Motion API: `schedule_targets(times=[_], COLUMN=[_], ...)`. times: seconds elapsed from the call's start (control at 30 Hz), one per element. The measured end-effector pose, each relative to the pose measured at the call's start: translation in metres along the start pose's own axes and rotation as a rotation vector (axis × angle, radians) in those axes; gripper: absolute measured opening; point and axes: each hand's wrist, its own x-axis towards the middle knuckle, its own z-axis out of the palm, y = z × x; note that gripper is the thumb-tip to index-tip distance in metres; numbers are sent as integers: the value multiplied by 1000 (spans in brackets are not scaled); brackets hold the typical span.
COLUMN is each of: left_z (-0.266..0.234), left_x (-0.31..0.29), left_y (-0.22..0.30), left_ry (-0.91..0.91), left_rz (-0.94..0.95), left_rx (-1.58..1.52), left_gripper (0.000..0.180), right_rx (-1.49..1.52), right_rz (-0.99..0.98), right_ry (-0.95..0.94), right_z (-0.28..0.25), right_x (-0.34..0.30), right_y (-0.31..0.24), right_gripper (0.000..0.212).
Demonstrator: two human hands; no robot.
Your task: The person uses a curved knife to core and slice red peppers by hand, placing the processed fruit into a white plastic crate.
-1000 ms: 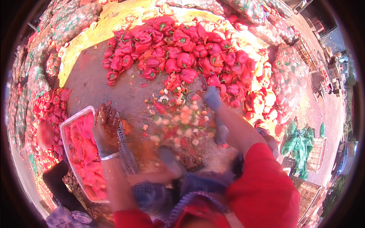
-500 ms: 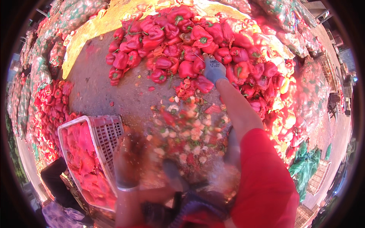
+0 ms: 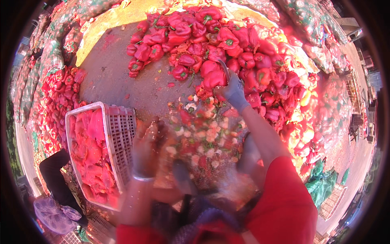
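My right hand (image 3: pixel 234 90), in a grey glove, is closed around a knife with a curved blade (image 3: pixel 224 68). The blade lies across a red bell pepper (image 3: pixel 214 77) at the near edge of a large pepper pile (image 3: pixel 243 53); whether it has pierced the skin I cannot tell. My left hand (image 3: pixel 148 142), seed-flecked and smeared by motion, is held over the ground just right of a pink plastic crate (image 3: pixel 122 130); its fingers are too blurred to read. The crate is tilted and full of red pepper pieces (image 3: pixel 91 150).
Pepper cores and scraps (image 3: pixel 207 138) litter the ground before me. Another pepper heap (image 3: pixel 61 97) lies at the left. Filled mesh sacks (image 3: pixel 302 20) stand around the far side. Green netting (image 3: pixel 323 183) lies at the right. At lower left a person's dark-clothed leg (image 3: pixel 57 175) shows.
My right hand has drawn slightly nearer, and the curved blade now shows clearly against a pepper. My left hand has shifted a little right and up. The whole view has turned slightly.
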Motion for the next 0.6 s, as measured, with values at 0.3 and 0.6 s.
schedule_targets(times=[0.3, 0.6], left_z=[17, 32], left_x=[-47, -76], left_y=[11, 21], left_ry=[-555, -646], left_rz=[82, 443], left_rx=[-161, 122], left_gripper=[70, 69], right_rx=[183, 94], right_rz=[-509, -470], right_ry=[-101, -19], right_z=[-80, -126], right_x=[-133, -192], right_y=[-184, -222], right_gripper=[90, 83])
